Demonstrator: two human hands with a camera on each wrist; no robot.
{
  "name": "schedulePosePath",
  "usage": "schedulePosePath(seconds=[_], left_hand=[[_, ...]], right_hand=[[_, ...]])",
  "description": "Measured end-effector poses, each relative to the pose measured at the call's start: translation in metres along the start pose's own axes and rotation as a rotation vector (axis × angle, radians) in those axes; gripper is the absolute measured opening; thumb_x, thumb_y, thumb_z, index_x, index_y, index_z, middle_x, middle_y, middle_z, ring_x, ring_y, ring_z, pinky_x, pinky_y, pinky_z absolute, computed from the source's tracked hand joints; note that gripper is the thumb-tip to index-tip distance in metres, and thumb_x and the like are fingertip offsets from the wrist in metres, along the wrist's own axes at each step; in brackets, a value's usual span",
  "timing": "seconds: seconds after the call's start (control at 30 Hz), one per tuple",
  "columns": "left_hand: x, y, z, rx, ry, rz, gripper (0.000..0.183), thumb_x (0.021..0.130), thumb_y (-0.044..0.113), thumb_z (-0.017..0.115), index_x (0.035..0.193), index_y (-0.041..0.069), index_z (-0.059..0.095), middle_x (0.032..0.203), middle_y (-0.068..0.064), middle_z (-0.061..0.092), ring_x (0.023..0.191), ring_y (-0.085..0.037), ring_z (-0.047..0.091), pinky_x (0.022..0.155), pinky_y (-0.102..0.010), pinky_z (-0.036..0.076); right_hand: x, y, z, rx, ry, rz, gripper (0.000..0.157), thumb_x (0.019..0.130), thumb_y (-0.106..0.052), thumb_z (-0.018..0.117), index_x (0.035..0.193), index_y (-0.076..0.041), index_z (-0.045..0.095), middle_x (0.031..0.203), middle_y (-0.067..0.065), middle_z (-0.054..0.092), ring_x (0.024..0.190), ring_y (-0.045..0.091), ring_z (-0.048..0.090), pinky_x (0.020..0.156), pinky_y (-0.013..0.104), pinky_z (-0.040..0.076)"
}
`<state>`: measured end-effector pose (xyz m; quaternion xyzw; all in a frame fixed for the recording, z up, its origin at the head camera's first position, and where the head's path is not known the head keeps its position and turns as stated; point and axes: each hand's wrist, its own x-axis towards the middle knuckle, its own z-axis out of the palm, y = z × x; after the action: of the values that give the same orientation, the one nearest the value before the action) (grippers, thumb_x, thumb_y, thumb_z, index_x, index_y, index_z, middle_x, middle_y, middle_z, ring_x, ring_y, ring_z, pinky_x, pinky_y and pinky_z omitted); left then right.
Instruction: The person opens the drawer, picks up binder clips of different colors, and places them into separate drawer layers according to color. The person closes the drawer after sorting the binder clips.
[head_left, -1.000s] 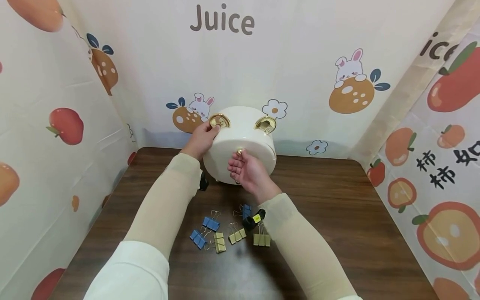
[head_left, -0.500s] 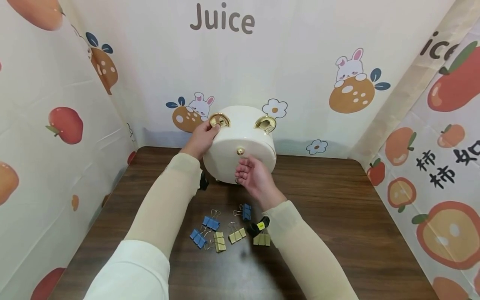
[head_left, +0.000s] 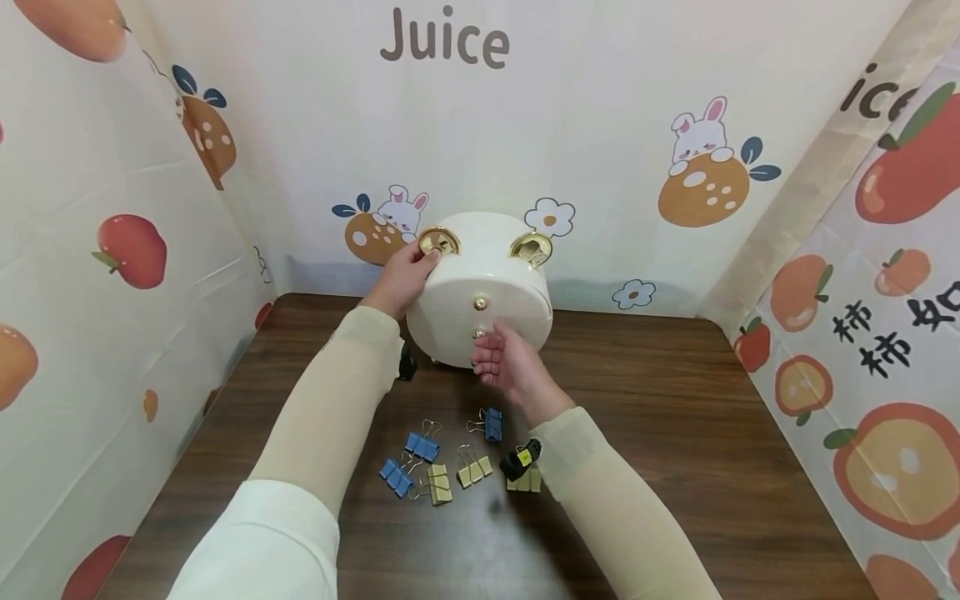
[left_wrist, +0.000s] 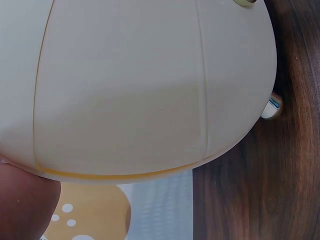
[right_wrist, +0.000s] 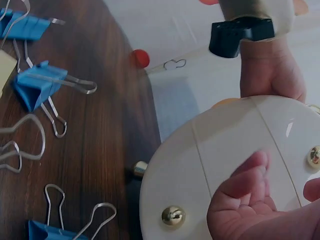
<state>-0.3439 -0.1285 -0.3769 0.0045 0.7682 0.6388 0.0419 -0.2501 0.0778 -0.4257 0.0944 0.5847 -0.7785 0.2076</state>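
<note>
A white, rounded drawer box (head_left: 450,321) stands at the back of the table, with gold-rimmed ears on top. My left hand (head_left: 401,279) holds it at its upper left, thumb on the left gold ear (head_left: 439,241). A gold knob (head_left: 481,303) sits high on the front face. My right hand (head_left: 513,367) is in front of the lower face, fingers loosely bent, beside a second gold knob (head_left: 478,335). In the right wrist view the fingers hide that middle knob, while the lowest knob (right_wrist: 174,216) shows; thumb and fingers stand apart.
Several binder clips lie on the wooden table (head_left: 637,433) before the box, among them a blue clip (head_left: 422,447) and a yellow clip (head_left: 475,472). One yellow clip (head_left: 525,481) is partly behind the right wrist's black camera (head_left: 520,459). A printed curtain (head_left: 600,150) hangs close behind.
My right hand has left the top knob and moved down and slightly right to the middle knob. The left hand and the box have stayed in place.
</note>
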Motion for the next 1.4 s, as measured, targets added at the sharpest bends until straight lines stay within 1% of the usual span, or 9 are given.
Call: schedulePosePath(seconds=[0.17,0.3,0.4,0.53,0.73,0.9,0.97,1.17,1.4], left_hand=[[0.000,-0.002,-0.002,0.001,-0.002,-0.001,0.047,0.109,0.037,0.052,0.153,0.020,0.050,0.140,-0.005,0.057,0.120,-0.024,0.055,0.105,-0.046,0.044],[0.002,-0.002,-0.002,0.003,-0.008,0.000,0.047,0.109,0.038,0.052,0.153,0.021,0.050,0.142,-0.004,0.056,0.123,-0.023,0.053,0.107,-0.045,0.043],[0.003,-0.002,-0.003,0.011,-0.007,0.000,0.048,0.109,0.039,0.052,0.153,0.023,0.050,0.144,-0.003,0.055,0.125,-0.022,0.051,0.109,-0.045,0.041],[0.002,-0.001,-0.003,0.015,-0.004,0.004,0.048,0.109,0.039,0.052,0.154,0.023,0.049,0.145,-0.003,0.054,0.127,-0.023,0.050,0.111,-0.046,0.039],[-0.003,-0.001,-0.001,0.015,0.002,0.007,0.046,0.109,0.039,0.052,0.151,0.022,0.052,0.142,-0.004,0.056,0.123,-0.023,0.053,0.108,-0.046,0.041],[-0.005,-0.001,0.000,0.007,0.012,0.018,0.047,0.109,0.039,0.052,0.152,0.022,0.051,0.142,-0.004,0.056,0.122,-0.024,0.054,0.107,-0.047,0.042],[-0.005,-0.001,0.001,0.001,0.012,0.024,0.047,0.109,0.039,0.052,0.152,0.021,0.051,0.142,-0.004,0.056,0.122,-0.025,0.054,0.108,-0.047,0.042],[-0.006,0.002,0.000,-0.001,0.010,0.020,0.047,0.109,0.040,0.052,0.153,0.022,0.051,0.142,-0.004,0.056,0.123,-0.025,0.053,0.107,-0.047,0.042],[-0.005,-0.001,0.001,0.021,0.022,0.028,0.046,0.109,0.040,0.051,0.151,0.022,0.052,0.140,-0.005,0.058,0.121,-0.025,0.055,0.106,-0.048,0.043]], right_hand=[[0.002,0.002,-0.001,-0.078,-0.052,0.024,0.059,0.111,-0.047,0.032,0.121,0.006,0.055,0.085,0.005,0.066,0.069,0.017,0.060,0.063,0.029,0.046],[0.002,0.001,-0.005,-0.146,-0.088,0.043,0.068,0.111,-0.051,0.031,0.132,0.010,0.051,0.089,0.005,0.067,0.071,0.017,0.061,0.065,0.028,0.046],[0.004,-0.001,-0.008,-0.184,-0.102,0.053,0.070,0.110,-0.053,0.032,0.135,0.010,0.050,0.090,0.006,0.068,0.072,0.017,0.062,0.066,0.029,0.047],[0.008,-0.002,-0.009,-0.198,-0.098,0.077,0.070,0.109,-0.054,0.034,0.136,0.009,0.050,0.090,0.006,0.069,0.073,0.017,0.063,0.066,0.029,0.048],[0.016,0.002,-0.007,-0.135,-0.070,0.123,0.068,0.109,-0.051,0.035,0.138,0.007,0.052,0.097,0.010,0.069,0.076,0.018,0.063,0.065,0.029,0.047],[0.021,0.004,-0.002,-0.063,-0.055,0.136,0.053,0.108,-0.038,0.036,0.132,0.005,0.055,0.106,0.014,0.069,0.075,0.018,0.064,0.064,0.028,0.047],[0.024,0.005,-0.002,-0.019,-0.050,0.136,0.046,0.107,-0.033,0.037,0.127,0.004,0.056,0.104,0.013,0.070,0.075,0.019,0.064,0.064,0.029,0.047],[0.027,0.006,0.004,0.117,-0.046,0.125,0.032,0.108,-0.025,0.039,0.116,0.000,0.057,0.093,0.009,0.068,0.074,0.019,0.060,0.064,0.028,0.046],[0.027,0.008,0.008,0.155,-0.012,0.102,0.025,0.108,-0.021,0.041,0.104,-0.004,0.058,0.085,0.006,0.066,0.070,0.017,0.058,0.063,0.028,0.045]])
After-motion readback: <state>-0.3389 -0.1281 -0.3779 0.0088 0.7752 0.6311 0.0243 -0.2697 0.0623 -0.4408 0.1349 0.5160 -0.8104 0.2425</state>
